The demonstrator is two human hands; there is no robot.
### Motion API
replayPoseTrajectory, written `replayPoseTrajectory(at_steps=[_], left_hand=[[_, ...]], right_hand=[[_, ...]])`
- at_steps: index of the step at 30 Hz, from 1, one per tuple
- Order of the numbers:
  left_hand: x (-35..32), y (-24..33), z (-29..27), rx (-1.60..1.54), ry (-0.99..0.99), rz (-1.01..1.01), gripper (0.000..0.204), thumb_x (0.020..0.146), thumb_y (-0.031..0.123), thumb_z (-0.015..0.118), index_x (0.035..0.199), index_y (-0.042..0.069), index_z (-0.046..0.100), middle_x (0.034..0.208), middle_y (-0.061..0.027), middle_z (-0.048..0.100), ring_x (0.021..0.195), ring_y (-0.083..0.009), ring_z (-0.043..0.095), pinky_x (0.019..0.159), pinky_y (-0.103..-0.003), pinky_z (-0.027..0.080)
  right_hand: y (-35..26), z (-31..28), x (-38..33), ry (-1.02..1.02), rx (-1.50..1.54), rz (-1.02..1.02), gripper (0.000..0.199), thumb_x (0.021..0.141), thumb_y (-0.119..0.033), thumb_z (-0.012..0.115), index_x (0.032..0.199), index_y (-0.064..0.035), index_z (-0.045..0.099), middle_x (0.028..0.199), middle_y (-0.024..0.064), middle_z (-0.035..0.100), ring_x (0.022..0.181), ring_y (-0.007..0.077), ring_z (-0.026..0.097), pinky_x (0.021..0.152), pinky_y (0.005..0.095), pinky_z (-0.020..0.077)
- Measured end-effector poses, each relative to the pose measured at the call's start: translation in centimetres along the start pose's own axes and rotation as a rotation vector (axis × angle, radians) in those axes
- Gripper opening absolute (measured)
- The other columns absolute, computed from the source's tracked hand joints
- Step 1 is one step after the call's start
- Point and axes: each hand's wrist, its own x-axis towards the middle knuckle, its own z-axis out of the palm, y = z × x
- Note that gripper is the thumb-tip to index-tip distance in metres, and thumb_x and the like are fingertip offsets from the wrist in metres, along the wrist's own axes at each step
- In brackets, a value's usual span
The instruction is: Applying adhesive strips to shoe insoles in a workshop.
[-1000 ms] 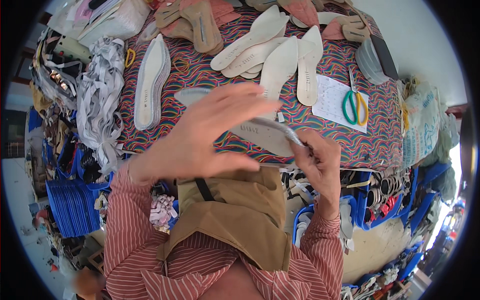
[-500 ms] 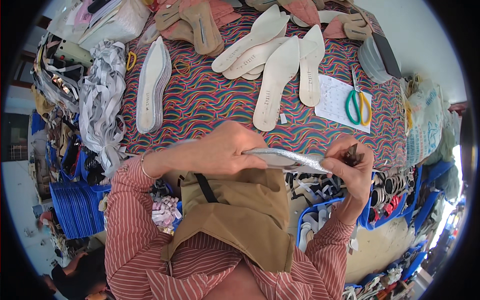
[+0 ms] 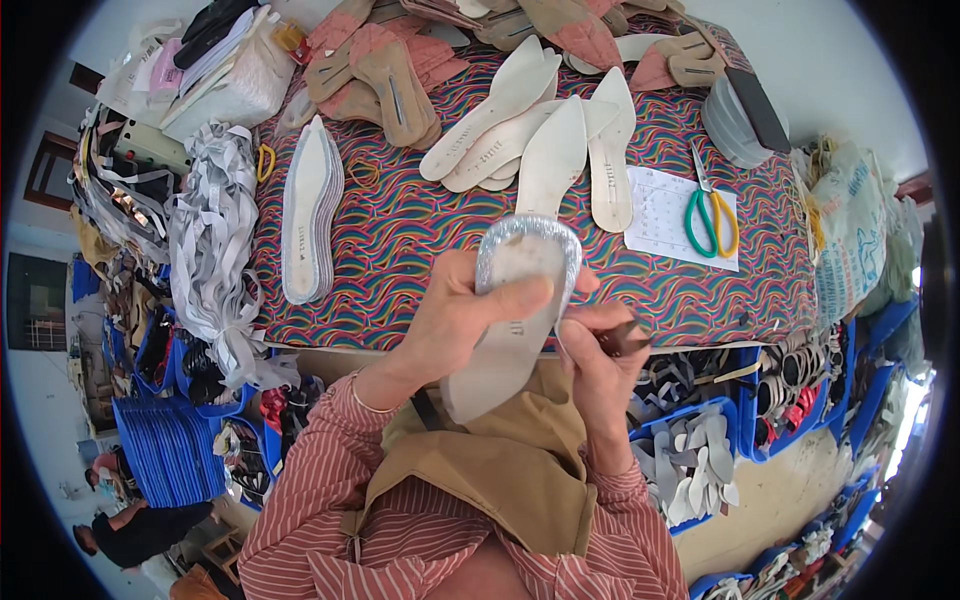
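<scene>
A worker's left hand grips a pale insole, thumb flat across its upper face, as it tilts over the table's near edge and a brown apron, its silver-trimmed rounded end toward 12 o'clock. The right hand, against the insole's 3 o'clock side, has its fingers curled around a small dark object; whether the fingertips also pinch the edge cannot be told. Taking the held insole as the dial's centre, loose insoles overlap at 12 o'clock on a wavy-patterned cloth, and a neat stack lies at 10, with pale strips hanging beyond it. Scissors with green and yellow handles rest partly on a white sheet at 2 o'clock. At 4, below table level, a blue bin holds white pieces.
</scene>
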Motion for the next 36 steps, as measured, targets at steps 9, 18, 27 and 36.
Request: replayPoseTrajectory(at_steps=[9, 18, 27, 36], left_hand=[[1.6, 2.2, 0.6, -0.287, 0.064, 0.124, 0.034, 0.098, 0.016, 0.053, 0.123, -0.006, 0.054, 0.094, -0.0177, 0.069, 0.071, -0.0236, 0.068, 0.06, -0.03, 0.057], [2.2, 1.3, 0.5, -0.405, 0.056, 0.17, 0.032, 0.095, 0.013, 0.055, 0.123, -0.003, 0.054, 0.092, -0.0134, 0.067, 0.068, -0.0206, 0.065, 0.059, -0.029, 0.052], [1.7, -1.0, -0.5, 0.151, -0.067, 0.019, 0.031, 0.081, 0.001, 0.058, 0.111, -0.003, 0.063, 0.109, -0.0174, 0.067, 0.089, -0.0215, 0.065, 0.077, -0.029, 0.052], [2.3, -1.1, 0.7, -0.104, -0.045, 0.117, 0.023, 0.083, 0.005, 0.062, 0.104, -0.001, 0.067, 0.098, -0.0151, 0.072, 0.089, -0.0216, 0.068, 0.083, -0.03, 0.053]], right_hand=[[-0.7, 0.6, 0.2, -0.078, -0.12, 0.068, 0.009, 0.084, 0.007, 0.066, 0.09, 0.0008, 0.068, 0.074, 0.0045, 0.063, 0.057, 0.007, 0.047, 0.052, 0.0183, 0.0384], [-1.0, -0.5, -0.1, -0.198, -0.351, -0.106, 0.009, 0.082, 0.007, 0.067, 0.088, 0.0014, 0.068, 0.071, 0.0012, 0.061, 0.056, 0.0059, 0.041, 0.051, 0.019, 0.0337], [-0.9, -0.3, 0.9, -0.099, -0.624, -0.299, 0.008, 0.077, 0.007, 0.064, 0.08, -0.0006, 0.061, 0.071, -0.0006, 0.055, 0.059, 0.0071, 0.04, 0.055, 0.0192, 0.0337], [-2.3, -0.4, 2.3, -0.128, -0.399, 0.019, 0.009, 0.079, 0.005, 0.063, 0.085, -0.0011, 0.063, 0.073, -0.0012, 0.056, 0.059, 0.0064, 0.038, 0.054, 0.0191, 0.0331]])
